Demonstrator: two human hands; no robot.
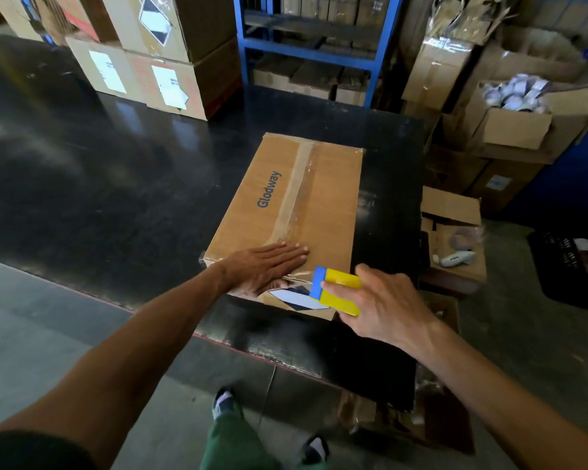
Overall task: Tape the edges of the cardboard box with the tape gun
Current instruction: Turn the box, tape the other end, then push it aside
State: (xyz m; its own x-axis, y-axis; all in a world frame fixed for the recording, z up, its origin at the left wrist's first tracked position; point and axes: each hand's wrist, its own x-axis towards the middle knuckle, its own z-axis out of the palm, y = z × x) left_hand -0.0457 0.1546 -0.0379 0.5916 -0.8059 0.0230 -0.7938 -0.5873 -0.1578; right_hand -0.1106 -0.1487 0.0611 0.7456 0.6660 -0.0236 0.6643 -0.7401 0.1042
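A brown cardboard box (323, 198) printed "Glodway" lies flat on the black table (116, 198), with clear tape along its middle seam. My left hand (265, 266) rests flat, fingers spread, on the box's near edge, pressing on tape there. My right hand (384, 303) grips a yellow and blue tape gun (336, 290) at the box's near right corner. A strip of clear tape runs from the tape gun toward my left hand along the near edge. A black and white diamond label shows on the box's near side.
Stacked labelled cartons (150, 56) stand at the table's far left. A blue metal rack (306, 45) is behind the table. To the right are open boxes (452, 232), one holding wrapped items (516, 93). A black crate (571, 266) sits on the floor at right.
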